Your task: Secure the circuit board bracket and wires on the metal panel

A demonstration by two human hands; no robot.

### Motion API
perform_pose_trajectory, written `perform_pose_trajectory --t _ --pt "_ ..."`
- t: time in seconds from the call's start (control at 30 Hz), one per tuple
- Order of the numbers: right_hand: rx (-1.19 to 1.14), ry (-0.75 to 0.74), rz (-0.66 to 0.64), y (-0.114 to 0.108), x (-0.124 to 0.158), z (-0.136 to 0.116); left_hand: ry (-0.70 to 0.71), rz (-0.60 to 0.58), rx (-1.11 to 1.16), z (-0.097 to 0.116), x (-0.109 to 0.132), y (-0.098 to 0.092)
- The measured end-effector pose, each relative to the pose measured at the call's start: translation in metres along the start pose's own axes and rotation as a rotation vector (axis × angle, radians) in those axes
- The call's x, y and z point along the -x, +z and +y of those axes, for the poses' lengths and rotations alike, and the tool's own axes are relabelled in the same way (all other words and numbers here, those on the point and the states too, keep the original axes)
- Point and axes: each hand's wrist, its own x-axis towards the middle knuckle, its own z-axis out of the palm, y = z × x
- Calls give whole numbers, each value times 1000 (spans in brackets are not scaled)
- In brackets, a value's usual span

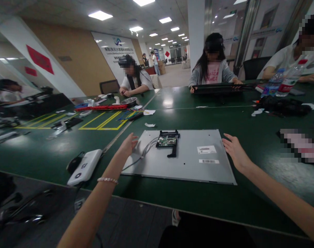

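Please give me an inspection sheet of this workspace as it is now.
Surface: green table, glossy, yellow tape lines at left.
Job's things: grey panel lying flat; circuit board on it, near the far edge.
Clutter: white device, paper scraps, water bottles.
Hands: left hand open at panel's left edge; right hand open by its right edge.
Cables: grey wires run from board across the panel.
Surroundings: other people seated across the table.

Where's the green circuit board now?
Mid head view: the circuit board lies on the grey panel near its far edge, between the left hand and right hand.
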Motion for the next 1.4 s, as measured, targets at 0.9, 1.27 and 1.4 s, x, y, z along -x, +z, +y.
perform_pose_trajectory --t 0.9,1.27,1.4 --pt "167 -122 156 -77 -20 -4 -81 -303 1 -1 69 27" --pt "249 -136 194 -95 0 -15 -44 -315 -8 -8 88 41" --pt "281 -159 215 -105 1 -13 -39 -371 0 -12 91 47"
